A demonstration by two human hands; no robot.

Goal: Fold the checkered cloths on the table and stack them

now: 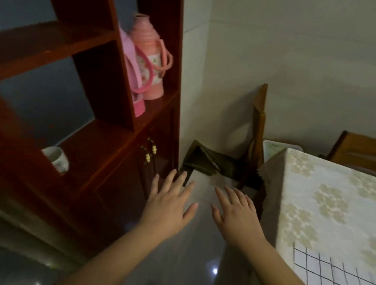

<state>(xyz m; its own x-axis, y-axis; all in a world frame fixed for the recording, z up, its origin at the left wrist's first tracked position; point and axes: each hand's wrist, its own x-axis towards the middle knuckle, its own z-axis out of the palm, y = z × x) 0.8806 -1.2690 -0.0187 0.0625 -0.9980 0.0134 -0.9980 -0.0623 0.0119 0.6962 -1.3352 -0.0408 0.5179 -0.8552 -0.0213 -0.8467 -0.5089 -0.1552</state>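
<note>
1. Left hand (169, 205) and right hand (236, 214): fingers spread, holding nothing, over the floor.
2. Checkered cloth (338, 282) lies on the table (328, 188), to the right, untouched.
3. Advice: turn right, pinch two adjacent corners.

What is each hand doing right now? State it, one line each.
Left hand: open, fingers spread, holding nothing.
Right hand: open, fingers spread, holding nothing.

We see a glossy wood shelf (75, 119), shiny pink plastic flasks (149, 57), a matt checked cloth (338, 282), and a glossy floor (194, 263).
</note>
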